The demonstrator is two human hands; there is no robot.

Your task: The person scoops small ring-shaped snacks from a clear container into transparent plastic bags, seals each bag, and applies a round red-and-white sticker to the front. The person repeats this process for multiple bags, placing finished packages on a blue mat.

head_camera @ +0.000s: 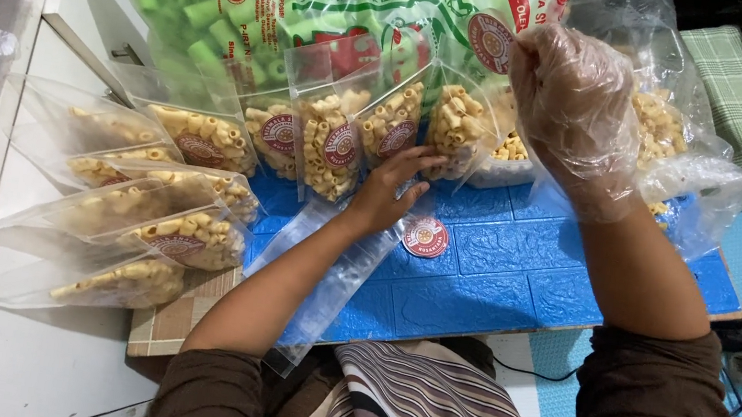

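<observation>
Here we are partway through bagging snacks, by our reading. Our left hand is bare, fingers spread and resting on the small clear plastic pouch of yellow macaroni-shaped snacks standing at twelve o'clock on the blue embossed foam mat that covers the bench; it touches rather than grips. Our right hand, in a crinkly see-through plastic glove, is clenched into a fist at one o'clock above that pouch; what it encloses we cannot tell. Beyond it sits a large clear bag of loose yellow snacks. A row of filled pouches with round red labels runs towards ten o'clock, and more lie flat at nine o'clock. A flat empty clear sleeve lies under our left forearm, beside a loose round red sticker. The next move, we judge, calls for steadying the glossy, slippery pouch mouth under the fist.
</observation>
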